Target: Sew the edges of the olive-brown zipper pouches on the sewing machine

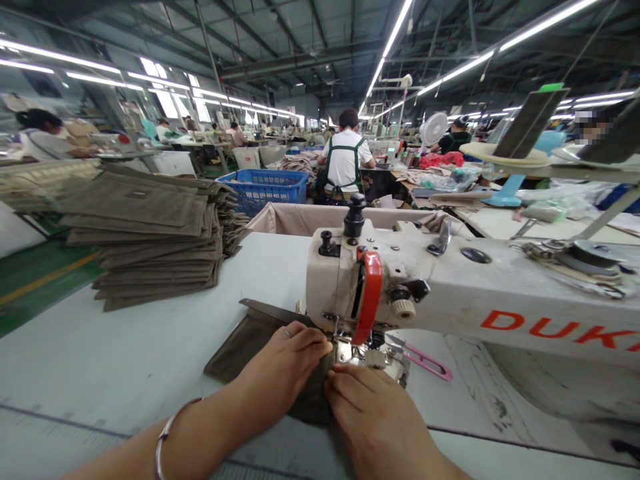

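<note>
A dark brown fabric piece (240, 347) lies on the white table under the head of a cream sewing machine (450, 293). My left hand (283, 370) rests flat on the fabric, fingers stretched toward the needle area. My right hand (373, 417) lies just in front of the presser foot, its fingertips pressed together on the fabric's edge. Both hands meet beside the machine's red guard (369, 297).
A tall stack of brown fabric pieces (150, 233) sits at the back left of the table (100, 360). Pink-handled snips (425, 360) lie right of the needle. A blue basket (265, 187) and a person in a green apron (345, 160) are beyond.
</note>
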